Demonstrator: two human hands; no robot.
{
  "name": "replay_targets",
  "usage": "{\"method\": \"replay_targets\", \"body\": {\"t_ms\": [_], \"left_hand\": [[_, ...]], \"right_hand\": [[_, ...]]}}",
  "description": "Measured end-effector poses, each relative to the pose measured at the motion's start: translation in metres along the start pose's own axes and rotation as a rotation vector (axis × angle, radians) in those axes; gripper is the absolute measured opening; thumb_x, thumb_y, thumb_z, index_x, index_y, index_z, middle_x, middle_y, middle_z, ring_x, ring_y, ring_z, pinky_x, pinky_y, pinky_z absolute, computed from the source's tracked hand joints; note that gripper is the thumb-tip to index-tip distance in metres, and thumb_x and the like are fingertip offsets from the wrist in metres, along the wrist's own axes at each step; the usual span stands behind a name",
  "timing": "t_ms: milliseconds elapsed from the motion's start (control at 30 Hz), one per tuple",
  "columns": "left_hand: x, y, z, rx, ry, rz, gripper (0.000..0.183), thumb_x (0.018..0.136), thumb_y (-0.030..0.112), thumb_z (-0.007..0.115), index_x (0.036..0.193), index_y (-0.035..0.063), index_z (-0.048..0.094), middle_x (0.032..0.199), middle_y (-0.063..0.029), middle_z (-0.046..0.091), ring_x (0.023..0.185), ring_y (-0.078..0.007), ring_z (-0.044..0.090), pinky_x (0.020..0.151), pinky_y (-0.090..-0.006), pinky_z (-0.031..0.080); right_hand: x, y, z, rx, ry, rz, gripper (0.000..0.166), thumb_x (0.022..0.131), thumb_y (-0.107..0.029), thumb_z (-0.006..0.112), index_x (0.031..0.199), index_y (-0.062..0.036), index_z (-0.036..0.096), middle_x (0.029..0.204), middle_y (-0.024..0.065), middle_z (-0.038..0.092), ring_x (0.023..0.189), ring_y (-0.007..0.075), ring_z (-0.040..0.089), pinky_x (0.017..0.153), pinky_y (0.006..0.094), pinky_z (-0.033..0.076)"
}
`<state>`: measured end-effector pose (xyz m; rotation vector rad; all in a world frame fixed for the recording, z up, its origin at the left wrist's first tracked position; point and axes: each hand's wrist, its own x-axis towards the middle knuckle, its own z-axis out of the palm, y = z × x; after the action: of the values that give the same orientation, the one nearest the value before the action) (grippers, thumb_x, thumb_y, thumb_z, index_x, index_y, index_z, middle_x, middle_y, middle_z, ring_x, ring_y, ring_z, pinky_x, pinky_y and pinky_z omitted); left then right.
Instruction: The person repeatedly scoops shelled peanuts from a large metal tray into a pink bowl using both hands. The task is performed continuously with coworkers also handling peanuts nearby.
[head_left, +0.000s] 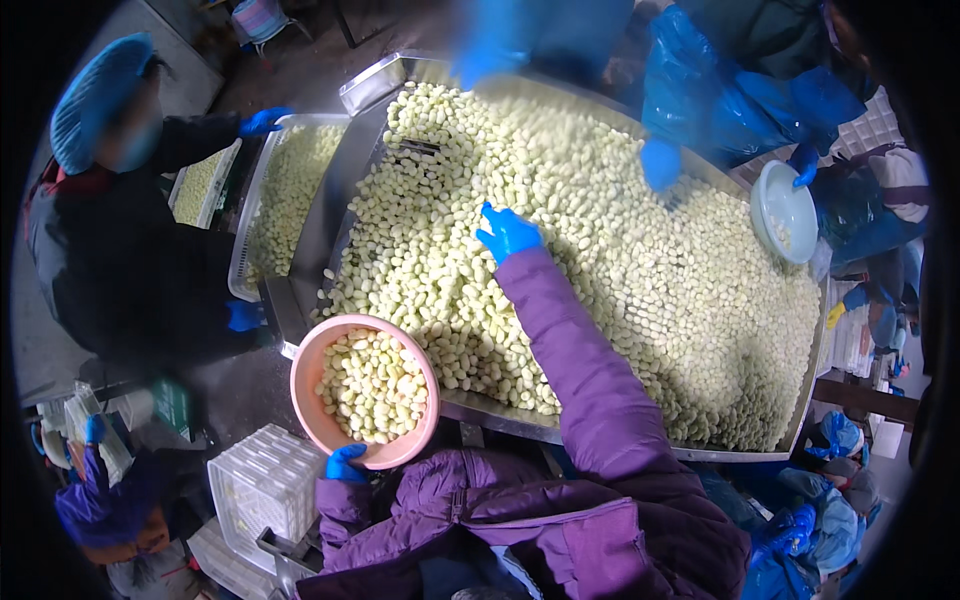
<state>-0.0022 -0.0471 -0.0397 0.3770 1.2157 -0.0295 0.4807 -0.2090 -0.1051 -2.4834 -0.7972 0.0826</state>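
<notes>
My left hand (346, 463), in a blue glove, grips the lower rim of a pink plastic basin (304, 375). Pale, bean-like oval pieces (371, 386) lie in the basin, some of them yellowish or brownish. The basin is by the near left edge of a wide metal sorting table (502, 421). A thick layer of pale green oval pieces (450, 285) covers much of this table. Over its middle is my right hand (511, 232), also gloved in blue, with thumb and index finger apart. Pale pieces show between and around those fingertips.
White plastic crates (259, 202) of the pieces stand at the left, near a co-worker (112, 247) in a blue hair cover. Across the table, blurred blue-gloved hands (660, 163) reach in. A light-blue basin (784, 214) is at the right. Stacked crates (262, 480) stand at lower left.
</notes>
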Motion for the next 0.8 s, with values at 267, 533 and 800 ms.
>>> {"method": "replay_targets", "body": {"t_ms": [267,533,800], "left_hand": [[0.013,-0.013,-0.035,-0.058,0.006,-0.074,0.055,0.080,0.009,0.054,0.131,-0.0101,0.047,0.129,-0.0253,0.057,0.120,-0.0399,0.055,0.108,-0.0496,0.040],[-0.001,-0.001,-0.010,-0.055,0.059,-0.073,0.055,0.075,0.007,0.057,0.127,-0.0110,0.050,0.120,-0.0250,0.061,0.111,-0.0387,0.060,0.102,-0.0467,0.046],[-0.010,0.003,0.001,-0.038,0.043,-0.038,0.053,0.077,0.012,0.056,0.124,-0.0124,0.052,0.119,-0.0255,0.062,0.110,-0.0388,0.060,0.101,-0.0462,0.046]], "right_hand": [[0.011,0.031,0.017,-0.062,-0.345,-0.039,0.035,0.083,-0.037,0.068,0.108,-0.0136,0.068,0.111,0.0107,0.066,0.100,0.0309,0.064,0.084,0.0436,0.052],[-0.030,0.050,0.012,0.071,-0.171,-0.057,0.032,0.078,-0.029,0.075,0.106,-0.0142,0.070,0.111,0.0133,0.060,0.096,0.0322,0.064,0.080,0.0418,0.054],[-0.029,0.037,0.016,0.204,-0.148,0.018,0.010,0.078,-0.008,0.067,0.088,-0.0095,0.064,0.094,0.0121,0.064,0.085,0.0275,0.066,0.074,0.0391,0.052]]}}
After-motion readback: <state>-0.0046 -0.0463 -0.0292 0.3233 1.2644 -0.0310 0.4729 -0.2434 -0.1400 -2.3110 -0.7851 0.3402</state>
